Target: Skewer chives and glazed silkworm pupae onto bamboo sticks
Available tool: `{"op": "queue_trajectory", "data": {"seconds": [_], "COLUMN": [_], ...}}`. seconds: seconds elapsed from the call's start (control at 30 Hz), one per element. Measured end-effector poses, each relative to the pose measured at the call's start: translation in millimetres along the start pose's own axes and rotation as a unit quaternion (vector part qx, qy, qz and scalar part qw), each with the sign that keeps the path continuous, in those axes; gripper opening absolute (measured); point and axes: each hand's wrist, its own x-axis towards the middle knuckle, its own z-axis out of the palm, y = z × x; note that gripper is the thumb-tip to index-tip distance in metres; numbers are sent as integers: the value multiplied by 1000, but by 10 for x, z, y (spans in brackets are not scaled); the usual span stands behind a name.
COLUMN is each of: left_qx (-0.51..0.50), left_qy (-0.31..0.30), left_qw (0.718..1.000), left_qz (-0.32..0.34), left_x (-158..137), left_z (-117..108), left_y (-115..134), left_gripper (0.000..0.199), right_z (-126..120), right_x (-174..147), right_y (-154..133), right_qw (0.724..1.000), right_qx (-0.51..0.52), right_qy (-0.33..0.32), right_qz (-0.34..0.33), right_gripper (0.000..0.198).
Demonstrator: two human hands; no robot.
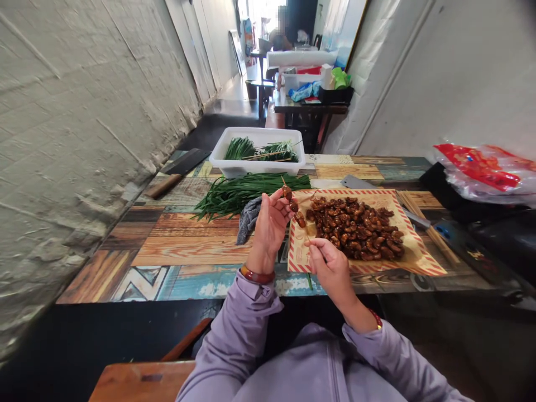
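Observation:
A thin wooden skewer (300, 219) carries several glossy dark-brown pieces, perhaps marinated meat, and slants up to the left over the table. Its bare lower end is pinched between the thumb and fingers of my right hand (333, 271). My left hand (271, 223) is palm up by its upper half, fingers curled against the threaded pieces and thumb held apart. Just right of the hands, a heap of the same brown pieces (355, 229) lies on a sheet of paper with a red-striped border (422, 258).
Behind my left hand are long green chives (251, 187) and a grey cloth (249, 220). A white tub (256, 167) holds cut greens and skewers. A cleaver (184, 167) lies left; a knife (416, 219) and bare skewers (444, 245) lie right. Plastic bags (489, 167) sit far right.

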Motion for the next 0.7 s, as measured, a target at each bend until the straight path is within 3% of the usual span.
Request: {"op": "queue_trajectory", "data": {"seconds": [0.7], "left_qx": [0], "left_qy": [8], "left_qw": [999], "left_qz": [32], "left_x": [-9], "left_z": [23], "left_y": [-2], "left_gripper": [44], "right_z": [2], "right_x": [-2], "right_y": [-43], "right_qw": [998], "right_qx": [-43], "right_qy": [15], "right_qz": [-36], "right_gripper": [32]}}
